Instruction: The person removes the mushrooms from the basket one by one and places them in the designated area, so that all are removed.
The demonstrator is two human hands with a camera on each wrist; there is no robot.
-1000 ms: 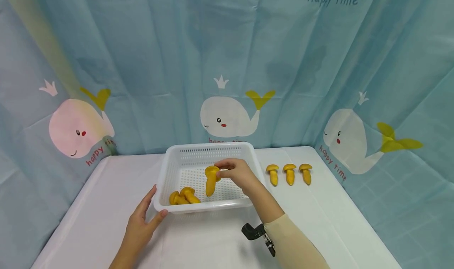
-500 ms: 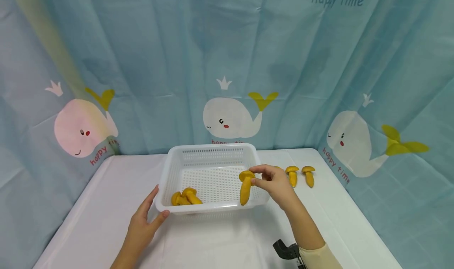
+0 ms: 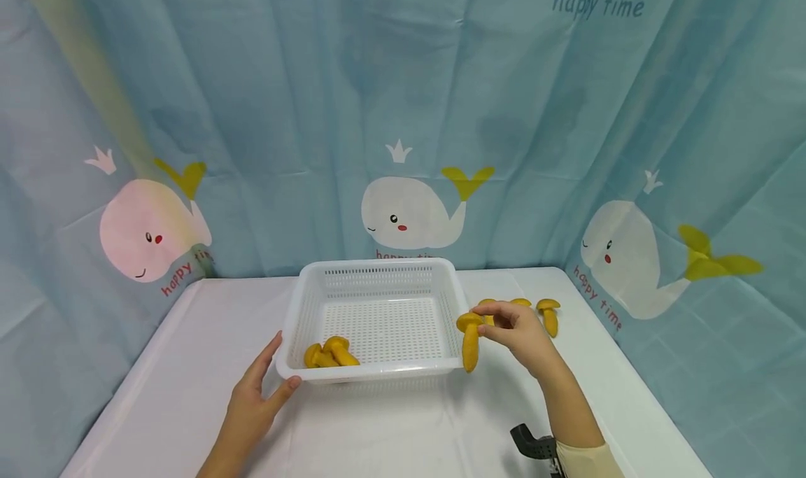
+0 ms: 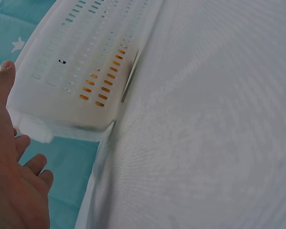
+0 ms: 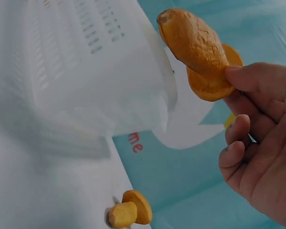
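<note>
My right hand (image 3: 519, 334) pinches a yellow mushroom (image 3: 469, 341) by its cap, stem pointing down, just past the right rim of a white plastic basket (image 3: 403, 369). In the right wrist view, thumb and fingers hold that mushroom (image 5: 195, 45) up near the basket's corner. Two more mushrooms (image 3: 340, 352) lie together in the basket's front left corner. My left hand (image 3: 248, 401) is at the same corner of the basket, fingers extended along its side and thumb at the front rim. The left wrist view shows orange-yellow through the slots of the basket wall (image 4: 62, 95).
On the white table (image 3: 390, 429), right of the basket, stand several mushrooms in a row; the rightmost mushroom (image 3: 549, 315) shows fully, the others are partly behind my right hand. A blue curtain (image 3: 302, 149) with whale prints hangs around the table's back and sides.
My right hand has carried the pinched mushroom from over the middle of the basket rightward, past its right rim. The left hand has stayed at the basket's front left corner.
</note>
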